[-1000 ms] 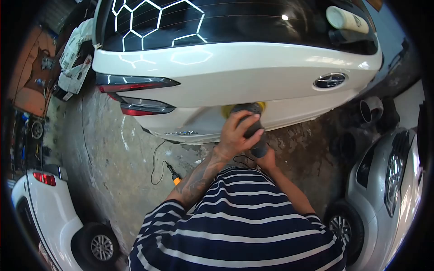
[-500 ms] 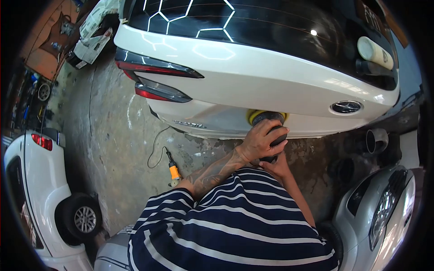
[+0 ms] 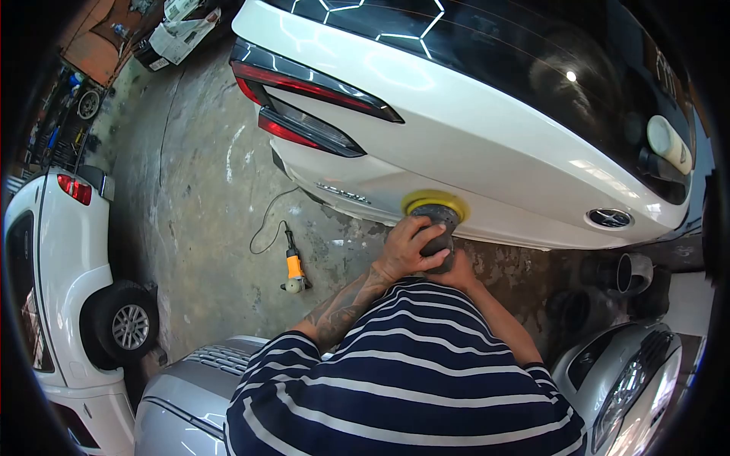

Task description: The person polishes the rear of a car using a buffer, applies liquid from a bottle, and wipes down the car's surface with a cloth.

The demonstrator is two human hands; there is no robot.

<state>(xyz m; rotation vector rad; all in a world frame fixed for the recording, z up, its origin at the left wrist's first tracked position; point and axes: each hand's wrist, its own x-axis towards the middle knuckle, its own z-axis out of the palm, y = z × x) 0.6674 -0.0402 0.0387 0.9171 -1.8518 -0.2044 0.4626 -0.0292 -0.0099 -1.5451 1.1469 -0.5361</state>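
Observation:
A black polisher (image 3: 439, 222) with a yellow round pad (image 3: 449, 201) is against the rear panel of a white car (image 3: 487, 167). My left hand (image 3: 411, 248) is wrapped round the polisher's body from the left, its fingers partly over the top. Lower and to the right, my right hand (image 3: 458, 272) grips the polisher's rear end, partly hidden behind the tool and my left hand. The pad sits right of the lettering (image 3: 344, 194) and below the tail light (image 3: 315, 90). A pale bottle (image 3: 668, 144) rests on the dark rear window.
An orange and black power tool (image 3: 294, 266) lies on the concrete floor at the left, its cord (image 3: 262, 228) curling toward the car. White (image 3: 76, 258) and silver (image 3: 186, 395) vehicles stand at the left, another silver car (image 3: 623, 380) at the lower right. Dark round containers (image 3: 601, 281) are at the right.
The view has turned and shifted, so the car now slants down to the right. Both hands still hold the polisher, whose pad has moved along the panel toward the lettering since half a second ago.

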